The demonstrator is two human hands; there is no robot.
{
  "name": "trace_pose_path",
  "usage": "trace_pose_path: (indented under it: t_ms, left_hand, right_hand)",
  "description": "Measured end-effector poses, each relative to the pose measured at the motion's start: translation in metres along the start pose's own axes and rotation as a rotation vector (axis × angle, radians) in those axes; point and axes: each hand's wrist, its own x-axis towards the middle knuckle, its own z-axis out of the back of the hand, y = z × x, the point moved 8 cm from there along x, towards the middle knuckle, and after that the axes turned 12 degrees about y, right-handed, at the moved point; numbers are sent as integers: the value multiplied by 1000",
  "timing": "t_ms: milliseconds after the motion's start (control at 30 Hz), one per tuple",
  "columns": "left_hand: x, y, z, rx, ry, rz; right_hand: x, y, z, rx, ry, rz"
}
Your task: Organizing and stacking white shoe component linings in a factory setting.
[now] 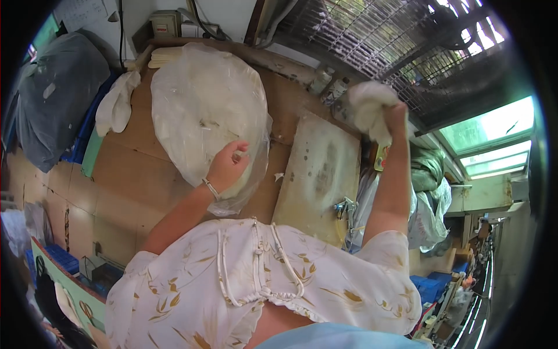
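My right hand point(396, 116) is raised at the far right, its fingers closed on a bundled white cloth point(371, 107) that is blurred by motion. What kind of cloth it is I cannot make out. My left hand point(226, 168) hovers at or rests on the near right part of a large clear plastic bag point(206, 99); contact is unclear. Its fingers are loosely curled and apart, with nothing visible between them. Pale contents show through the bag, which lies on a brown work surface point(125, 168).
A stained pale board point(319, 157) lies right of the bag. Bottles point(334, 90) stand behind it, below a wire-mesh window point(378, 35). White fabric pieces point(117, 104) hang at the surface's left edge, near a dark grey bag point(58, 93). Filled plastic bags point(429, 215) stand at right.
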Motion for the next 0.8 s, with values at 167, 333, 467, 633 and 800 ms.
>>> trace_pose_path:
  t_ms: [167, 333, 467, 633, 800]
  left_hand:
    - [-9, 2, 15, -18, -29, 47]
    - [-8, 2, 1, -43, -8, 8]
    - [0, -17, -15, -8, 81, 7]
    - [-11, 8, -46, -160, 250, 80]
    - [-1, -48, -91, -424, 511, 210]
  right_hand:
    - [-4, 75, 154, 445, -412, -121]
    - [14, -23, 27, -369, 244, -190]
    - [-21, -87, -57, -588, 483, -226]
    - [-56, -42, -70, 351, 417, -409]
    - [-101, 65, -83, 1347, 390, -505]
